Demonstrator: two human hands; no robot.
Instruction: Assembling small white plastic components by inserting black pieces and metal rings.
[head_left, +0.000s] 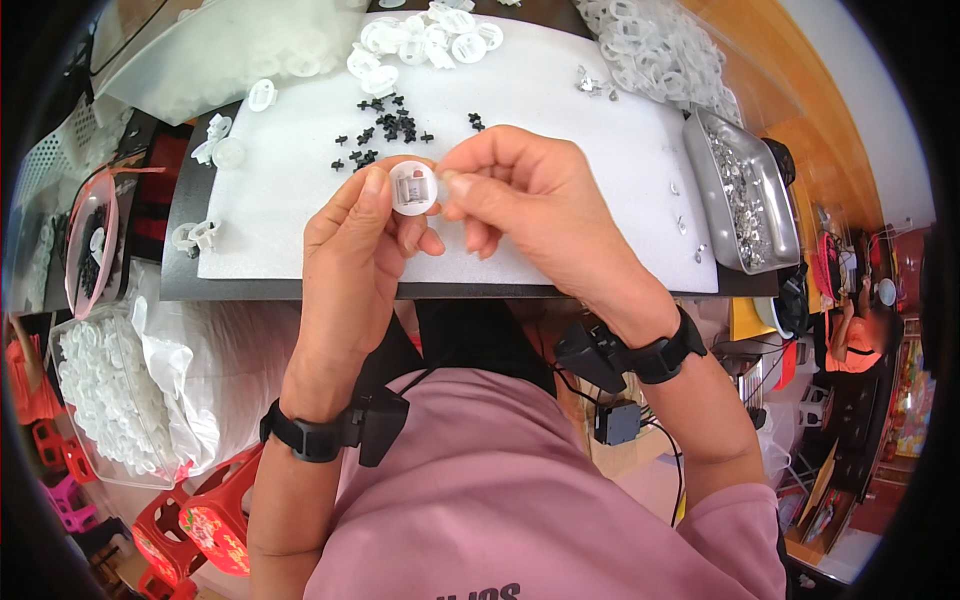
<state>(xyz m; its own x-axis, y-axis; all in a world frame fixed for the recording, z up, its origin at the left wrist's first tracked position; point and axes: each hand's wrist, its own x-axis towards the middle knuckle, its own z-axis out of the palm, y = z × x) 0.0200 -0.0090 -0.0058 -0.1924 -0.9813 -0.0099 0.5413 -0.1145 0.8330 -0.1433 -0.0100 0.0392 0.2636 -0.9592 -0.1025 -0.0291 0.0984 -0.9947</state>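
Note:
My left hand (pixel 360 225) is closed on a round white plastic part (pixel 414 188), its thumb and fingers gripping the left side and lower edge. A rectangular recess shows in the part's face. My right hand (pixel 530 195) pinches at the part's right edge; something small and whitish shows at the fingertips, too little to name. Just beyond the hands lie several small black cross-shaped pieces (pixel 395 125) on a white foam mat (pixel 580 130). A heap of white round plastic parts (pixel 430 38) rests at the mat's far edge.
At the right stands a metal tray (pixel 775 255) of small metal pieces. Clear plastic pieces (pixel 655 50) are heaped at far right. A translucent bin (pixel 225 65) sits far left. Below left are a tub of white parts (pixel 115 390) and red stools (pixel 215 520).

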